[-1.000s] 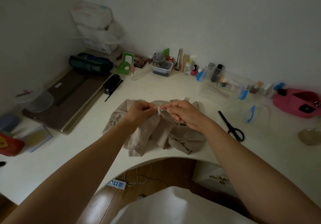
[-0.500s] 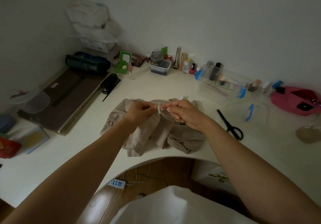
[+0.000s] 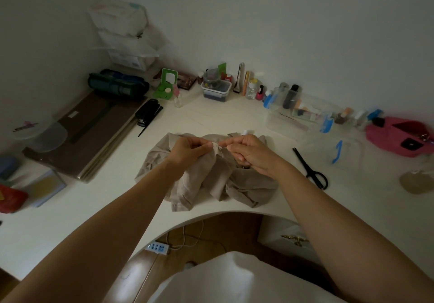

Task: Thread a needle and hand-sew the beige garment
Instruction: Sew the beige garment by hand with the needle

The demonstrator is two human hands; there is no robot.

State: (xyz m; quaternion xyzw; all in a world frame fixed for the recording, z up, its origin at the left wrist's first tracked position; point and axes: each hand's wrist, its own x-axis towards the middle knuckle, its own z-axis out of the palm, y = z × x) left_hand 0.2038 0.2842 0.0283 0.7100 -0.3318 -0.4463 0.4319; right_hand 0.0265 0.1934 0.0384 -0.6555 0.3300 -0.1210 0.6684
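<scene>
The beige garment (image 3: 206,180) lies crumpled in the middle of the frame on the pale surface (image 3: 234,119), close to its curved front edge. Both hands are raised just above it. The left hand (image 3: 187,148) has its fingers (image 3: 206,143) closed narrowly on a small peak of the cloth, lifting it clear of the rest. The right hand (image 3: 249,153) meets it from the right, its fingers (image 3: 231,143) pinched shut on what looks like a fine needle (image 3: 222,147), a thin bright line running between the two hands; whether its tip is in the cloth is too small to tell.

A pale thread seems to trail under the right hand, so I judge the threading done and the stitching under way. How many stitches are in, I cannot tell; no seam shows from here. What is left, by my reckoning, is the rest of the sewing, a knot, and cutting the thread. The black scissors (image 3: 310,168) lie untouched at centre right, well apart from the cloth.
</scene>
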